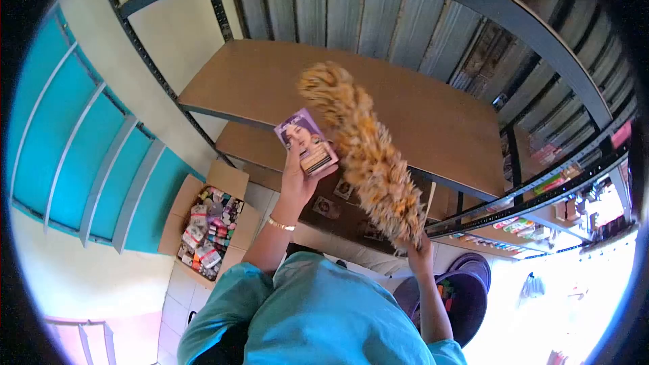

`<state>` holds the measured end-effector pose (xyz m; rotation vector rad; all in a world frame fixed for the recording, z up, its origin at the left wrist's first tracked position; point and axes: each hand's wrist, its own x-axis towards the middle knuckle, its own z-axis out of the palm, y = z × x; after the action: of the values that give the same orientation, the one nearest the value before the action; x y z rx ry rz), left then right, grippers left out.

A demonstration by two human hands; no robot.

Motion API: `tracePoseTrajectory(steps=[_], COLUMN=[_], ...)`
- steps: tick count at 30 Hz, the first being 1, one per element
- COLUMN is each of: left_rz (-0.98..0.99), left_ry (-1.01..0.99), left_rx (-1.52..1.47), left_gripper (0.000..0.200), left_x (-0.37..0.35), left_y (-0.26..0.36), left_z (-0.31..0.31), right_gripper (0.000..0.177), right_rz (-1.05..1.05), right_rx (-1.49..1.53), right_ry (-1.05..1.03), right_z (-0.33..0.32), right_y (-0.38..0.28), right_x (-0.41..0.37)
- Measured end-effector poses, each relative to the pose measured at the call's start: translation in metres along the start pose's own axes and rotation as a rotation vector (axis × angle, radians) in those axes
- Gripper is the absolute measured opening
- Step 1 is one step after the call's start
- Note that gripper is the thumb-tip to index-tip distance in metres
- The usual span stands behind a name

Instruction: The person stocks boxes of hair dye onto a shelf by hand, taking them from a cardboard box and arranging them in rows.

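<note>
A purple box [307,140] with a face printed on it is gripped in my left hand [297,176], in front of the brown shelf board [433,108]. My right hand [420,251] is closed round the lower end of a long, fluffy brown and tan feather duster [368,155]. The duster slants up and to the left across the shelf, its top just above and to the right of the box. Its upper part looks slightly blurred.
An open carton [213,230] full of small bottles and packets stands on the floor at the left. A dark round tub [466,304] with colourful items is at the lower right. Black metal shelf uprights [145,54] frame the rack; stocked shelves [527,226] line the right.
</note>
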<state>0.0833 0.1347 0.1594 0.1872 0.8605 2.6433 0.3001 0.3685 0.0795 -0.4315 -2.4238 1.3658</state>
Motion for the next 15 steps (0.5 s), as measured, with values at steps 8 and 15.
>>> tracePoseTrajectory(steps=[8, 15], left_rz=[-0.039, -0.03], left_ry=[0.062, 0.117], left_rx=[-0.378, -0.344], left_gripper=[0.043, 0.035], left_x=[-0.001, 0.0], left_y=[0.007, 0.01], left_z=[0.017, 0.027], right_gripper=[0.03, 0.039], right_rz=[-0.154, -0.239], right_rx=[0.107, -0.172], right_ry=[0.049, 0.109], right_z=[-0.002, 0.02], right_y=[-0.029, -0.031], right_x=[0.027, 0.019])
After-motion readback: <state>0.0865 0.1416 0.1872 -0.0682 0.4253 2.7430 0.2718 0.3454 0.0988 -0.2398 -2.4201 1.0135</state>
